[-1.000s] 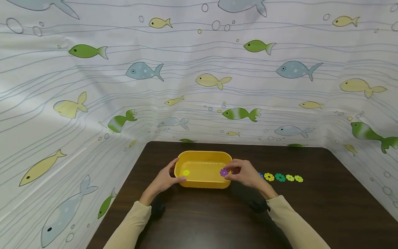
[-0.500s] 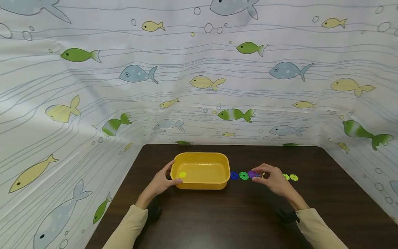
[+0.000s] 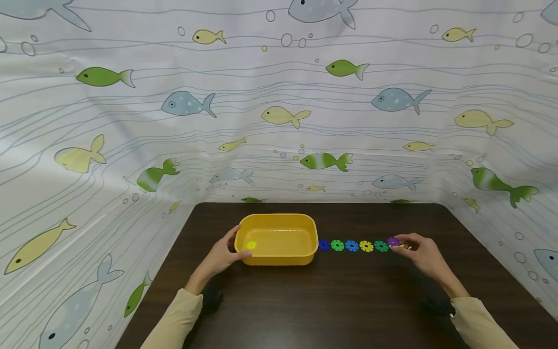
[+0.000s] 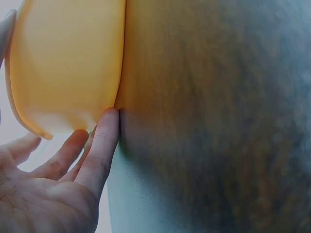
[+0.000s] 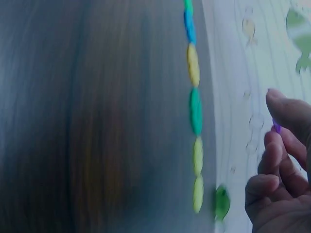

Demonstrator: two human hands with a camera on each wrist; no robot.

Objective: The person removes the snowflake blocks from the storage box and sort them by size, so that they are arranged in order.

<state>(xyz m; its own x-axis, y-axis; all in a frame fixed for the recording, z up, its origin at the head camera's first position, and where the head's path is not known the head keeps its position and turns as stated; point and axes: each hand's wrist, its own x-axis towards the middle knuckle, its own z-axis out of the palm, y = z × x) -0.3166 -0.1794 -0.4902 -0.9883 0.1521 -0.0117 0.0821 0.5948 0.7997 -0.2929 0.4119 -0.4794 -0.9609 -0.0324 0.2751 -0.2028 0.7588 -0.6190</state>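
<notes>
In the head view my left hand holds the left end of a yellow plastic basin, thumb at the front rim and fingers on the outer wall. A lime flower-shaped disc lies inside the basin. Between thumb and fingertips, my right hand pinches a purple flower-shaped disc, its edge showing in the right wrist view. It hovers over the right part of a row of flower discs: dark blue, green, blue, yellow, teal and two lime ones, partly hidden in the head view.
The dark wooden table bears the basin and the row, which runs rightward from the basin's right side. A white sheet printed with fish rises behind the table and along both sides.
My right hand has carried the purple disc from over the basin's right end rightward along the row to its right part. The left hand stays at the basin; the head view has shifted slightly.
</notes>
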